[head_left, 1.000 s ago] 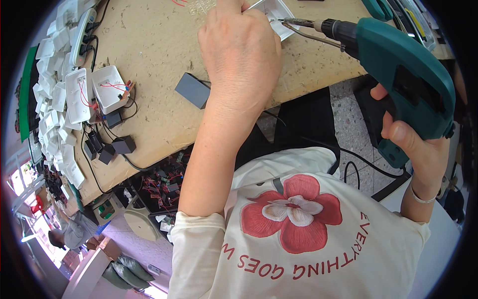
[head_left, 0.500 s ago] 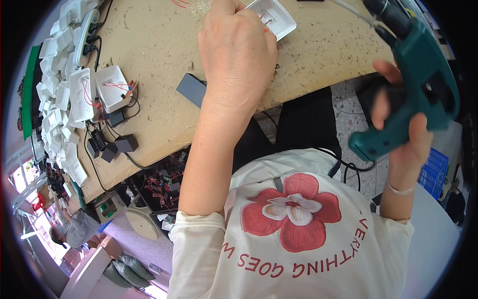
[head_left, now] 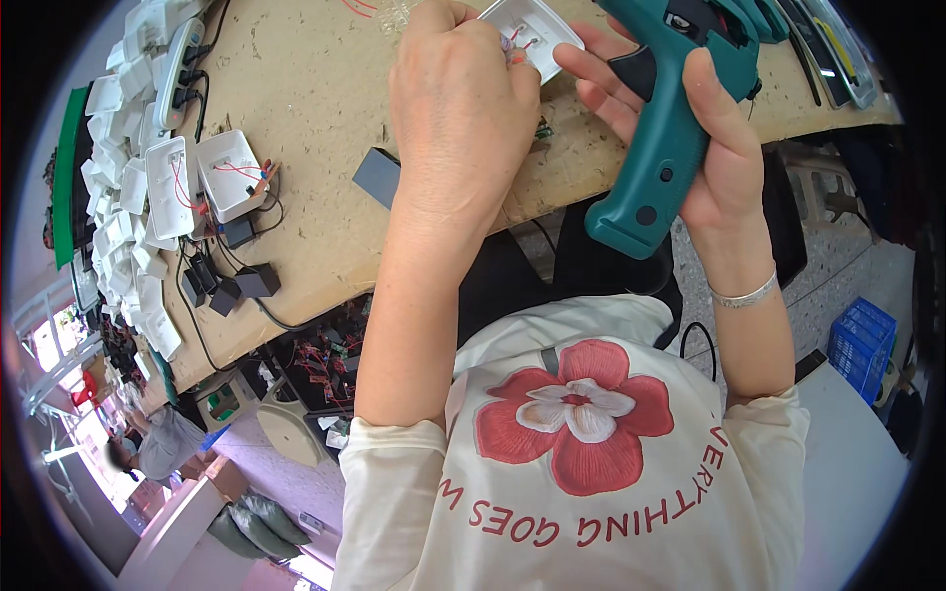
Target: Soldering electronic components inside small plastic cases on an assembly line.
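My left hand [head_left: 458, 108] is closed at the left side of an open white plastic box [head_left: 558, 37], its thumb and fingertips at the box. Red wires [head_left: 514, 37] inside the box run toward these fingers; what they pinch is hidden. My right hand [head_left: 727, 163] holds a teal glue gun [head_left: 658, 148] by its handle, thumb on one side and fingers spread by the black trigger. The gun is over the table's front edge, right of the box; its nozzle is out of sight. A dark grey block [head_left: 376, 177] lies beside my left wrist.
On the left stand two wired white boxes [head_left: 229, 202], black adapters [head_left: 258, 281], a power strip [head_left: 180, 74] and a heap of white shells [head_left: 128, 187]. A tray of red-wired parts [head_left: 315, 364] sits below the table edge. Tools [head_left: 838, 49] lie at the far right.
My right hand has brought the glue gun leftward from the right side, close to the white box. My left hand and the box have shifted slightly left.
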`<action>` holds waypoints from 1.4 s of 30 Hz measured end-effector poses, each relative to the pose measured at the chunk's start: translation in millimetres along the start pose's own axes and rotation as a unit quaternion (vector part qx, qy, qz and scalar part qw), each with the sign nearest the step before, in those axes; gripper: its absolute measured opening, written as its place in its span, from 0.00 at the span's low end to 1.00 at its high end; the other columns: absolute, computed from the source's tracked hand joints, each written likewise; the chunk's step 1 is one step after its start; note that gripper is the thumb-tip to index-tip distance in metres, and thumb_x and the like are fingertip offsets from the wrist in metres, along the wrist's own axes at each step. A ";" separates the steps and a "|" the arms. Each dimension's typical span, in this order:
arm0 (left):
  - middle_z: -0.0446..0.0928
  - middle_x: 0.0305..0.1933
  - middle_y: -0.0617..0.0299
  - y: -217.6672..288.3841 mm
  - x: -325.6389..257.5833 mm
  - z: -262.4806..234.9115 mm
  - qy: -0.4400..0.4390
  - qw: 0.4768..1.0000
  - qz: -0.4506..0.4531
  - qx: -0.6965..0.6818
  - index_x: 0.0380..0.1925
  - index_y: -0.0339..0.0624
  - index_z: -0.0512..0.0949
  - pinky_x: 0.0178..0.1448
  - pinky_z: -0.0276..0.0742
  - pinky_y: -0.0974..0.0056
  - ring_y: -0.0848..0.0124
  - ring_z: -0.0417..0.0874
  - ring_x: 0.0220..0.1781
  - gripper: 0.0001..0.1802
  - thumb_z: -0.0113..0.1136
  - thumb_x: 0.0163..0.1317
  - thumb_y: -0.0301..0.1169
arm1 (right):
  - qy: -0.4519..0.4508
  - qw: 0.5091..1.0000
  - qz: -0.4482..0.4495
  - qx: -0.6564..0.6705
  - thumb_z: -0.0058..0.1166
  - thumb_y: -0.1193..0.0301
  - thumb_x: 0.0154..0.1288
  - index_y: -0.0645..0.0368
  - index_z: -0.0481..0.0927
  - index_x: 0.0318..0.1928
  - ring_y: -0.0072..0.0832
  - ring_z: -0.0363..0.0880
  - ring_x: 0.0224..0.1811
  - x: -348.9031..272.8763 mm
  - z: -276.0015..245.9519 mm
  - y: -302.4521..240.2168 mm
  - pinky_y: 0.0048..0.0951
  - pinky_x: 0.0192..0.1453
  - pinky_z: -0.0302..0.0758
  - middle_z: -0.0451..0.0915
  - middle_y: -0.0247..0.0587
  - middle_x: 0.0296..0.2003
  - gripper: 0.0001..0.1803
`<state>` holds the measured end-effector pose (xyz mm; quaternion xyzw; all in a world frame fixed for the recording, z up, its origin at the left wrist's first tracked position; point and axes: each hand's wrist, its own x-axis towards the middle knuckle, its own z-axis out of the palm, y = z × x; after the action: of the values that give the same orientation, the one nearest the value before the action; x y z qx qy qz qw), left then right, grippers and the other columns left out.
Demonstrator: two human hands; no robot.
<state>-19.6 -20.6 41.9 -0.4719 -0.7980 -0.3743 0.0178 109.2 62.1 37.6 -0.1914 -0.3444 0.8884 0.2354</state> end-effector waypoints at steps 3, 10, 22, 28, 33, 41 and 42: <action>0.71 0.35 0.45 4.1 2.4 -2.8 -0.011 0.998 -0.046 -0.032 0.23 0.27 0.73 0.43 0.69 0.59 0.52 0.73 0.38 0.04 0.53 0.46 0.20 | 0.009 1.000 0.000 0.023 0.48 0.57 0.63 0.67 0.57 0.61 0.45 0.62 0.61 0.5 1.2 0.4 0.41 0.64 0.61 0.62 0.54 0.59 0.33; 0.71 0.34 0.46 -0.5 5.5 -5.8 -0.040 0.992 -0.103 -0.060 0.22 0.27 0.73 0.38 0.70 0.60 0.54 0.74 0.35 0.05 0.53 0.46 0.20 | 0.005 1.000 0.004 0.023 0.49 0.57 0.62 0.67 0.56 0.61 0.46 0.61 0.62 1.9 5.3 1.5 0.41 0.66 0.59 0.61 0.54 0.60 0.35; 0.76 0.36 0.52 -24.2 -2.8 5.8 -0.005 0.997 -0.073 -0.030 0.31 0.26 0.77 0.40 0.72 0.64 0.63 0.78 0.33 0.13 0.58 0.47 0.28 | 0.001 1.000 0.009 0.015 0.48 0.55 0.63 0.66 0.55 0.62 0.45 0.60 0.62 2.4 5.7 3.0 0.40 0.67 0.58 0.61 0.52 0.60 0.35; 0.76 0.36 0.50 -24.1 -5.2 7.6 0.017 0.999 -0.033 -0.023 0.30 0.27 0.77 0.41 0.72 0.63 0.60 0.78 0.34 0.13 0.57 0.47 0.27 | 0.000 1.000 0.007 0.013 0.47 0.55 0.63 0.66 0.55 0.62 0.44 0.60 0.63 0.8 6.7 4.1 0.40 0.66 0.59 0.62 0.51 0.60 0.35; 0.76 0.37 0.50 -27.0 -6.7 9.8 0.026 1.000 -0.013 0.009 0.32 0.26 0.76 0.41 0.72 0.62 0.58 0.78 0.34 0.12 0.55 0.50 0.26 | 0.008 1.000 0.008 0.010 0.47 0.56 0.63 0.66 0.55 0.62 0.44 0.61 0.63 0.6 7.8 4.4 0.40 0.66 0.59 0.62 0.50 0.60 0.35; 0.74 0.42 0.50 -26.9 -9.7 9.1 0.028 0.999 0.004 -0.038 0.32 0.27 0.76 0.43 0.71 0.63 0.59 0.77 0.37 0.10 0.54 0.52 0.24 | -0.070 0.997 -0.042 0.010 0.44 0.54 0.65 0.67 0.49 0.64 0.44 0.57 0.65 -4.7 -14.6 4.9 0.33 0.56 0.73 0.48 0.59 0.65 0.38; 0.74 0.42 0.51 -28.2 -10.4 9.7 0.043 0.998 0.015 -0.047 0.32 0.28 0.76 0.43 0.71 0.63 0.59 0.76 0.38 0.10 0.55 0.52 0.24 | -0.108 0.993 -0.037 0.026 0.45 0.56 0.65 0.66 0.48 0.65 0.44 0.56 0.65 -10.2 -25.5 -2.0 0.38 0.59 0.71 0.48 0.59 0.65 0.37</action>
<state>-32.2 -30.1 14.6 -0.4679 -0.7707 -0.4310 0.0352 130.9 71.1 23.3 -0.0753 -0.3515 0.9033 0.2342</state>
